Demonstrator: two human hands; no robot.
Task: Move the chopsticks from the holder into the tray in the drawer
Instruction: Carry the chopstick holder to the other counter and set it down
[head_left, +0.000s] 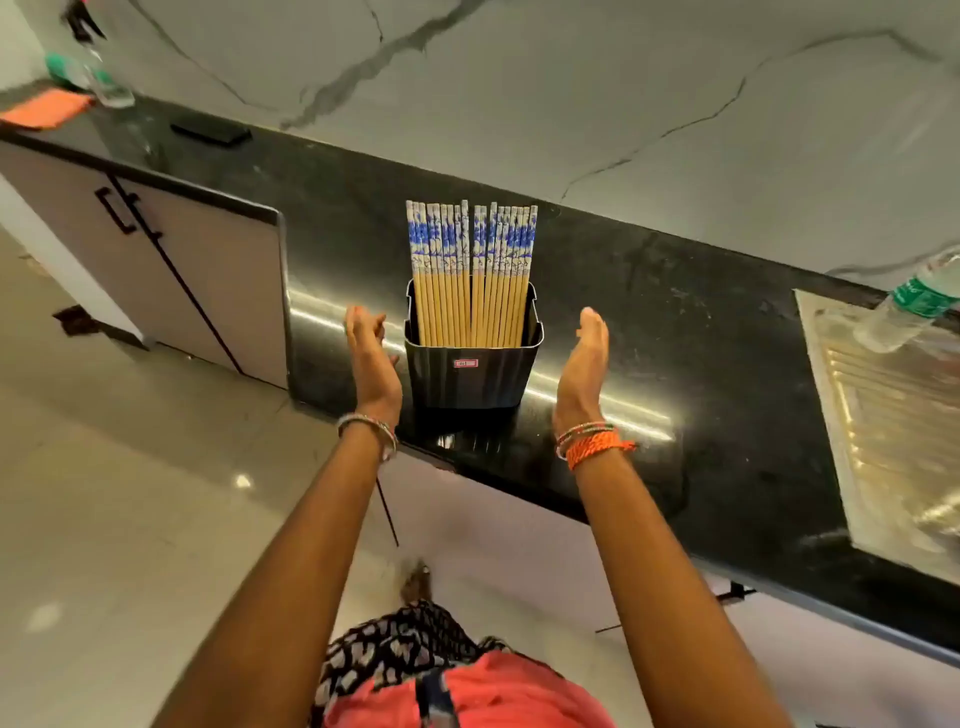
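Note:
A black holder (470, 376) stands near the front edge of the dark stone counter (649, 332). Several wooden chopsticks (470, 270) with blue-and-white tops stand upright in it in two bunches. My left hand (370, 358) is raised just left of the holder, palm facing it, fingers straight, holding nothing. To the right of the holder, with a small gap, my right hand (584, 369) is held up the same way, palm inward. Neither hand touches the holder. No drawer or tray is in view.
A steel sink drainboard (893, 431) lies at the right with a plastic water bottle (914, 301) by it. At the far left are an orange cloth (47, 111), a glass (111, 85) and a black flat object (210, 132). Cabinet doors (171, 270) stand below the counter.

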